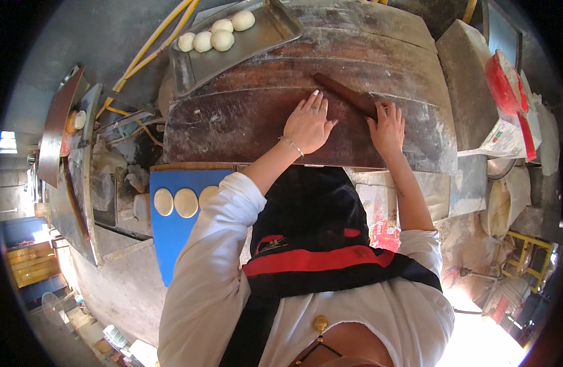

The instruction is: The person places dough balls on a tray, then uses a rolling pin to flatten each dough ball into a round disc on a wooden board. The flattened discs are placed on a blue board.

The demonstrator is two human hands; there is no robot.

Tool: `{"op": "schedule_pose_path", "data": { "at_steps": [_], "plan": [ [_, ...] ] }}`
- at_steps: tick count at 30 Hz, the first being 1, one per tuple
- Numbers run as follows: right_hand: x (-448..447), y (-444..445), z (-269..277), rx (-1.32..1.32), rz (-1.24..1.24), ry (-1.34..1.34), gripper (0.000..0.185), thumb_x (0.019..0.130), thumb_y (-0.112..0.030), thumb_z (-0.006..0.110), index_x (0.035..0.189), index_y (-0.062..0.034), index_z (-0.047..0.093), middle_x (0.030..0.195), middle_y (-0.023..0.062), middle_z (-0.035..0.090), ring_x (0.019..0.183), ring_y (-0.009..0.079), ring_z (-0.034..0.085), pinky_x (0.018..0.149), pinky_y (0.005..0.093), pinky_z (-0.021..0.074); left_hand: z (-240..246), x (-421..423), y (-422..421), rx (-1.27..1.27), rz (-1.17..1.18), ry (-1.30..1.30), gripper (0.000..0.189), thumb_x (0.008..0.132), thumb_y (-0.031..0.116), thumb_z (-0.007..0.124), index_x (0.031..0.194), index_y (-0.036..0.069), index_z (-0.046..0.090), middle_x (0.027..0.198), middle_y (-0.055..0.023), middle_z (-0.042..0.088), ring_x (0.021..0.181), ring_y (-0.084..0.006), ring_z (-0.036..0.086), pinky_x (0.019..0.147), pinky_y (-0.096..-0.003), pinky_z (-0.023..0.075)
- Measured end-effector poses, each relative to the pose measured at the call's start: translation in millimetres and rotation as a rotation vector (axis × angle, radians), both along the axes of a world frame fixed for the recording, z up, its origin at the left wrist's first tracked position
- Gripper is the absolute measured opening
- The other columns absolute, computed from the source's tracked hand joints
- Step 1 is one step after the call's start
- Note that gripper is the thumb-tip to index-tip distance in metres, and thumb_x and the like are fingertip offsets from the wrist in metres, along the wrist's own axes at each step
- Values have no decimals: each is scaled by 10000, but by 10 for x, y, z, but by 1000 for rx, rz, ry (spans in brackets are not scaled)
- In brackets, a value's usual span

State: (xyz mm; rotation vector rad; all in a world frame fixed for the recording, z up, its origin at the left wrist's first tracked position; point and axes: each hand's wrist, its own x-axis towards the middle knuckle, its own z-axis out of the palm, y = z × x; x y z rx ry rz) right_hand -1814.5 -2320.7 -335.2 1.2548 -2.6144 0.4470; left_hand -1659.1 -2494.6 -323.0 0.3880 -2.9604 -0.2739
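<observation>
My left hand point(310, 123) lies palm down near the front of the wooden worktable point(245, 124), its fingers slightly spread; whether anything is under the palm is hidden. To its right, my right hand point(386, 125) rests at the near end of a dark wooden rolling pin point(343, 91), which lies slantwise on the boards. The fingertips touch the pin, but a firm grip does not show. Several dough balls point(222, 40) sit together on a metal baking tray point(190, 75) at the table's far left. Flattened dough rounds point(186, 202) lie in a row on a blue board point(167, 247), beside my left sleeve.
At the right of the table stands a scale point(501, 137) with a red scoop point(506, 87) on top, next to a large floury box point(467, 87). A side table point(70, 206) and yellow metal bars point(144, 55) are at the left. A red printed packet point(384, 234) lies below the table edge.
</observation>
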Motion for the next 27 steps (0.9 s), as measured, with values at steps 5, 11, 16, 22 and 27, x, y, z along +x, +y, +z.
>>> {"op": "schedule_pose_path", "data": {
  "at_steps": [5,11,16,22,27],
  "plan": [
    [-29,3,232,84,41,-66,465,835,-242,715,1252,-76,593,1229,89,540,1141,298,517,912,441,443,295,121,-37,336,169,235,569,995,318,484,1394,-85,439,1526,-223,372,1419,-342,358,1151,-438,309],
    [552,-74,529,90,527,-84,540,875,-311,677,1330,-57,538,1343,110,517,1222,293,496,972,485,423,447,1075,64,-90,115,369,623,945,346,568,1394,-68,443,1506,-221,396,1419,-400,319,1145,-544,238],
    [530,-668,287,397,368,17,708,995,-525,380,1472,-1,381,1586,121,281,1466,278,251,1117,576,290,-115,845,-420,-34,223,149,683,1000,451,423,1434,-76,399,1538,-221,356,1457,-325,289,1177,-480,232],
    [-186,-1664,289,241,112,-97,627,1035,-449,319,1547,-94,250,1641,65,158,1515,251,132,1147,676,156,148,-65,-1365,152,284,-16,577,1039,363,352,1488,2,348,1595,-140,279,1476,-278,251,1195,-437,233],
    [19,-1277,185,58,178,47,625,1017,-406,410,1535,-82,278,1638,56,181,1505,234,181,1151,664,135,151,165,-913,9,363,88,669,998,417,455,1484,-29,340,1574,-191,300,1472,-314,259,1178,-451,269]
  ]
}}
